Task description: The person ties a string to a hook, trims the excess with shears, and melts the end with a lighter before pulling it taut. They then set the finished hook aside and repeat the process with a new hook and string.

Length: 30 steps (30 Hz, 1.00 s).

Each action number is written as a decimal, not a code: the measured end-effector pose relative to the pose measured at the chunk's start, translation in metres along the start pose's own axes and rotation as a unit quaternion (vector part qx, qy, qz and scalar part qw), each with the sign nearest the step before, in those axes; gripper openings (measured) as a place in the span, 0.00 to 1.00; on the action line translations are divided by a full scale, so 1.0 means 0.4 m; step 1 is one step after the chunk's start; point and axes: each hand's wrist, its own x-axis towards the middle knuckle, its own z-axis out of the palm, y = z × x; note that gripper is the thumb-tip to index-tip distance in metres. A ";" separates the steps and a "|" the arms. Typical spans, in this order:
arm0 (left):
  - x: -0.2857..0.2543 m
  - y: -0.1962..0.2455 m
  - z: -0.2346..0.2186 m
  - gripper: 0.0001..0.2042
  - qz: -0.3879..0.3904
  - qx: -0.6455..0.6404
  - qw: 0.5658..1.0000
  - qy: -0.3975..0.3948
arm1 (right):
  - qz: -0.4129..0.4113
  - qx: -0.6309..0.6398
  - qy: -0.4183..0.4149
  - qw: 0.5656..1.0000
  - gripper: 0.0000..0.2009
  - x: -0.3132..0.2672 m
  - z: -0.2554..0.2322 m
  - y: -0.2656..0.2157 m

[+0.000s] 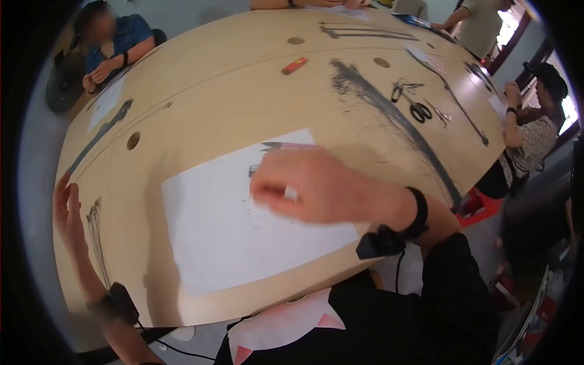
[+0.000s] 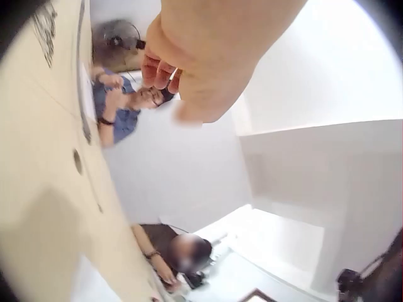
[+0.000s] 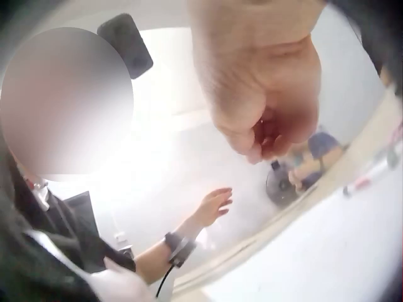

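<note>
A white sheet of paper (image 1: 213, 231) lies on the table with small dark specks on it. Above it is my right hand (image 1: 304, 185), blurred, its fingers curled; in the right wrist view this hand (image 3: 267, 94) shows curled fingers with no object visible in them. Just beyond the hand lies a pink tool with a pointed grey tip (image 1: 295, 146). A small clear and dark item (image 1: 253, 171) is partly hidden by the hand. My left hand (image 1: 70, 213) is raised at the table's left edge, fingers loosely bent and empty; the left wrist view shows this hand (image 2: 198, 63) too.
Dark hair-like bundles lie left (image 1: 100, 143) and right (image 1: 395, 115) on the table (image 1: 225, 103). Black-handled scissors (image 1: 420, 112) and a red-orange packet (image 1: 294, 66) are farther back. Several people are around the table. A red stool (image 1: 480, 207) stands at the right.
</note>
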 end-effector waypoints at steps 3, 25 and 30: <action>-0.089 0.153 0.024 0.16 0.102 -0.107 0.989 0.004 | 0.086 -0.119 0.138 0.980 0.06 0.013 -0.131 0.038; -0.206 0.423 0.203 0.11 0.233 -0.317 0.908 -0.145 | 0.214 -0.370 -0.054 0.902 0.06 -0.061 -0.276 0.372; -0.202 0.407 0.214 0.10 0.222 -0.315 0.910 -0.154 | 0.214 -0.415 -0.079 0.881 0.06 -0.052 -0.276 0.390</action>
